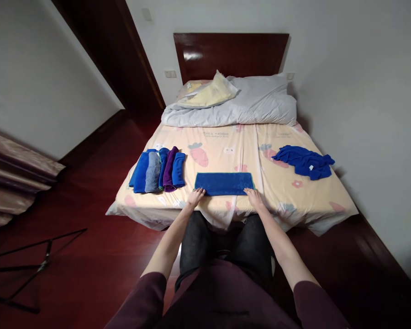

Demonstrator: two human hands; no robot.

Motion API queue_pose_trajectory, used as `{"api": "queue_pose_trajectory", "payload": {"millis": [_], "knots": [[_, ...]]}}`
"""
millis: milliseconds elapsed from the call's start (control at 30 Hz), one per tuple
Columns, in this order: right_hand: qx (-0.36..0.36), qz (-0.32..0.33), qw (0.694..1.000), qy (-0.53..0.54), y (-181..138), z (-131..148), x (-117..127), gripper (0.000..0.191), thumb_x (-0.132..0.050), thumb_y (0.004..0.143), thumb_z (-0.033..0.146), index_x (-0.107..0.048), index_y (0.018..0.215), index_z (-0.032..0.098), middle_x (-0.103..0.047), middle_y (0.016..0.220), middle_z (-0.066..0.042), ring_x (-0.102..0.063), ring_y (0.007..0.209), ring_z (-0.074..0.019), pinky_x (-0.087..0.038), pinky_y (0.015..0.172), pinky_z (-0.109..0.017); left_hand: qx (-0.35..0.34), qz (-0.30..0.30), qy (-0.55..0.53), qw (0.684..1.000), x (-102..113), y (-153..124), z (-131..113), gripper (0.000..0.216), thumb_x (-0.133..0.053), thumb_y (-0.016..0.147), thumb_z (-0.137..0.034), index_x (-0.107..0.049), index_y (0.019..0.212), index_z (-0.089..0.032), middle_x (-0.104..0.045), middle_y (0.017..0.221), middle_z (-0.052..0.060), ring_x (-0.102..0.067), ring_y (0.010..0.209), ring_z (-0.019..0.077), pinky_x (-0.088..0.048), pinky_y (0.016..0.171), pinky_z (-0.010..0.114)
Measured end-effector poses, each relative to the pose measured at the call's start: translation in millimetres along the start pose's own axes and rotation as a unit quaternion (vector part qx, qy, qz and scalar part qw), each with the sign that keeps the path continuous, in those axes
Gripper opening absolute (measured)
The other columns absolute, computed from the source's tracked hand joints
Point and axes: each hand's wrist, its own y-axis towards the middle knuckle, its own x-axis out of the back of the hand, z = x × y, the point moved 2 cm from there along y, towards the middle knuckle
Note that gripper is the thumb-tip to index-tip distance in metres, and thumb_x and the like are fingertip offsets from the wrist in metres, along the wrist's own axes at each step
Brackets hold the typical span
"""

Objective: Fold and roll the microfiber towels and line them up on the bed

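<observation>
A blue towel (223, 183) lies folded into a long flat strip near the foot edge of the bed (294, 205). My left hand (195, 197) rests at its near left corner, fingers pressed on the cloth. At the near right corner sits my right hand (254, 198), fingers also on the towel's edge. Whether either hand pinches the cloth or only presses it I cannot tell.
A row of rolled towels (159, 171), blue, grey and purple, lies on the bed's left side. A crumpled blue cloth (304, 162) is on the right. A grey duvet (253, 107) and pillows sit by the headboard. A black stand (27, 265) is on the floor at left.
</observation>
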Motion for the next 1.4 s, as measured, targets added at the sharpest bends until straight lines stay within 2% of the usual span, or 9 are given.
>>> {"api": "queue_pose_trajectory", "payload": {"millis": [200, 333, 500, 633, 767, 900, 1033, 1267, 1400], "knots": [[-0.019, 0.061, 0.997, -0.035, -20.3, 1.2, 13.8, 0.055, -0.045, 0.091, 0.003, -0.069, 0.136, 0.024, -0.074, 0.125, -0.014, -0.070, 0.116, -0.0254, -0.051, 0.101, -0.033, -0.021, 0.047, -0.068, 0.996, 4.7, -20.3, 5.6, 0.053, -0.049, 0.086, 0.001, -0.067, 0.132, -0.019, -0.071, 0.128, 0.016, -0.069, 0.115, 0.0252, -0.053, 0.102, 0.038], [-0.023, 0.091, 0.995, -0.025, -30.7, 0.7, 19.0, 0.053, -0.047, 0.091, 0.005, -0.070, 0.134, 0.025, -0.073, 0.125, -0.012, -0.068, 0.118, -0.0251, -0.049, 0.103, -0.032, 0.010, 0.067, -0.072, 0.995, 8.9, -29.5, 2.7, 0.058, -0.049, 0.084, 0.005, -0.067, 0.133, -0.020, -0.072, 0.127, 0.015, -0.071, 0.111, 0.0234, -0.053, 0.102, 0.035], [-0.030, 0.055, 0.996, 0.061, -31.8, -11.6, 15.2, 0.047, -0.054, 0.088, 0.008, -0.074, 0.126, 0.026, -0.074, 0.126, -0.009, -0.067, 0.119, -0.0249, -0.050, 0.106, -0.036, 0.054, 0.070, -0.107, 0.990, 11.8, -31.4, 5.1, 0.060, -0.046, 0.083, 0.002, -0.068, 0.135, -0.019, -0.073, 0.127, 0.013, -0.072, 0.111, 0.0235, -0.052, 0.104, 0.035], [-0.008, -0.010, 0.968, 0.250, -32.4, -28.7, 4.9, 0.036, -0.058, 0.083, 0.011, -0.077, 0.111, 0.024, -0.077, 0.118, -0.005, -0.070, 0.114, -0.0206, -0.053, 0.105, -0.035, 0.087, 0.041, -0.225, 0.969, 10.6, -34.2, 19.0, 0.060, -0.052, 0.073, -0.002, -0.074, 0.126, -0.018, -0.074, 0.128, 0.009, -0.070, 0.118, 0.0243, -0.050, 0.111, 0.037], [-0.029, -0.054, 0.915, 0.399, -33.7, -42.2, -5.0, 0.024, -0.066, 0.078, 0.020, -0.077, 0.099, 0.017, -0.079, 0.109, -0.010, -0.073, 0.106, -0.0228, -0.055, 0.102, -0.038, 0.115, -0.023, -0.387, 0.915, 3.2, -41.8, 30.1, 0.042, -0.059, 0.075, -0.017, -0.078, 0.112, -0.018, -0.078, 0.117, 0.009, -0.071, 0.114, 0.0276, -0.054, 0.105, 0.042], [-0.071, -0.093, 0.897, 0.427, -32.4, -50.2, -13.5, 0.027, -0.073, 0.076, 0.033, -0.077, 0.097, 0.017, -0.078, 0.107, -0.010, -0.072, 0.105, -0.0256, -0.055, 0.100, -0.041, 0.176, -0.104, -0.487, 0.849, -12.2, -46.1, 31.6, 0.035, -0.067, 0.077, -0.039, -0.077, 0.100, -0.015, -0.078, 0.107, 0.014, -0.073, 0.098, 0.0265, -0.058, 0.091, 0.040], [-0.103, -0.129, 0.883, 0.439, -32.3, -53.0, -23.2, 0.041, -0.073, 0.077, 0.048, -0.076, 0.102, 0.016, -0.077, 0.105, -0.011, -0.071, 0.098, -0.0249, -0.055, 0.092, -0.039, 0.218, -0.162, -0.521, 0.809, -26.6, -45.2, 30.7, 0.037, -0.068, 0.079, -0.045, -0.073, 0.100, -0.016, -0.076, 0.100, 0.012, -0.071, 0.092, 0.0222, -0.057, 0.086, 0.035], [-0.130, -0.201, 0.856, 0.458, -34.1, -49.2, -29.5, 0.050, -0.072, 0.080, 0.056, -0.074, 0.106, 0.014, -0.072, 0.092, -0.008, -0.064, 0.079, -0.0193, -0.054, 0.074, -0.032, 0.245, -0.211, -0.529, 0.785, -36.3, -43.5, 28.2, 0.036, -0.062, 0.087, -0.048, -0.066, 0.107, -0.018, -0.071, 0.105, 0.010, -0.068, 0.098, 0.0206, -0.054, 0.091, 0.033], [-0.150, -0.219, 0.849, 0.457, -32.0, -48.7, -32.7, 0.053, -0.070, 0.079, 0.060, -0.072, 0.104, 0.014, -0.068, 0.086, -0.006, -0.061, 0.075, -0.0179, -0.053, 0.071, -0.031, 0.256, -0.229, -0.529, 0.776, -39.5, -42.3, 25.8, 0.033, -0.058, 0.091, -0.050, -0.063, 0.101, -0.019, -0.068, 0.093, 0.007, -0.065, 0.090, 0.0192, -0.053, 0.085, 0.031]]}}
